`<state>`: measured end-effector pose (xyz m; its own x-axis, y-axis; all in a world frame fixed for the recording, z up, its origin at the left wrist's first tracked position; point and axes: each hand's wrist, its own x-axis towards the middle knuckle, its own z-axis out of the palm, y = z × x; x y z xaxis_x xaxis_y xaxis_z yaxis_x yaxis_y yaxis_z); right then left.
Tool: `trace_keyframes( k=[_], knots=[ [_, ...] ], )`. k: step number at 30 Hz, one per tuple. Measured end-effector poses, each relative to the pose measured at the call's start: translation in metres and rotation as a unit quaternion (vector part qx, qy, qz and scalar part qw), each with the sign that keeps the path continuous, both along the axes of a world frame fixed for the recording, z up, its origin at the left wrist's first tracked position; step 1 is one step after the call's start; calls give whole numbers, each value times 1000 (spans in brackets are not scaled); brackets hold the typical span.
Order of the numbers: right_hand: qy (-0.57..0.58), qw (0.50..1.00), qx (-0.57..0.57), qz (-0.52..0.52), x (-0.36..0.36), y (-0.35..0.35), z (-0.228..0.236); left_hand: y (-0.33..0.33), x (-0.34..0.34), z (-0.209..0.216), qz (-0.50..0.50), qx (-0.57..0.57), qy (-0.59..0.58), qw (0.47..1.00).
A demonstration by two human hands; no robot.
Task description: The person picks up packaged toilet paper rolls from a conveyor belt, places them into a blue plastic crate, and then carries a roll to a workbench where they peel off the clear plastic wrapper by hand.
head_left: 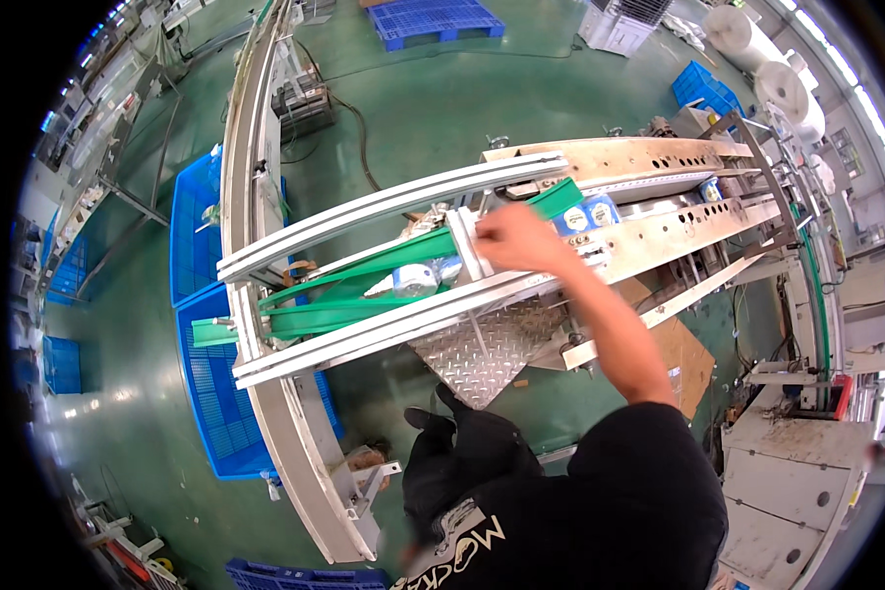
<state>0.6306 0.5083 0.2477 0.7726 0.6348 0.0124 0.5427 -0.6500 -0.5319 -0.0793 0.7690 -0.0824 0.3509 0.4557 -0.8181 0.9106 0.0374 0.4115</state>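
My right hand reaches over the metal-framed chute, its fingers curled by the white crossbar. Whatever it may hold is hidden by the fingers. Just left of the crossbar, a clear-and-white plastic pack lies in the green-lined channel, with a bluish part reaching under the bar. On the other side of my hand, blue-and-white packs sit in the line between wooden side boards. My left hand is out of sight.
Long aluminium rails flank the channel. Blue crates stand below the left end, beside a crossing conveyor. Under the chute is a checkered metal plate. A blue pallet lies at the back; a white cabinet stands at right.
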Motion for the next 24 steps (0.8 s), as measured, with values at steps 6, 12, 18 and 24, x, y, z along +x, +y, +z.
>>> trace_keyframes(
  k=[6,12,18,24],
  knots=[
    [-32,890,-312,-331,112,-248,-70,-5,30,18,-143,94,-32,985],
    [175,864,-367,-299,196,-280,-149,-2,37,45,-304,175,-67,934],
    [309,823,-347,-327,213,-296,-204,-2,40,68,-411,227,-100,877],
    [303,838,-283,-355,218,-315,-222,-7,49,69,-454,248,-131,846]
  ],
)
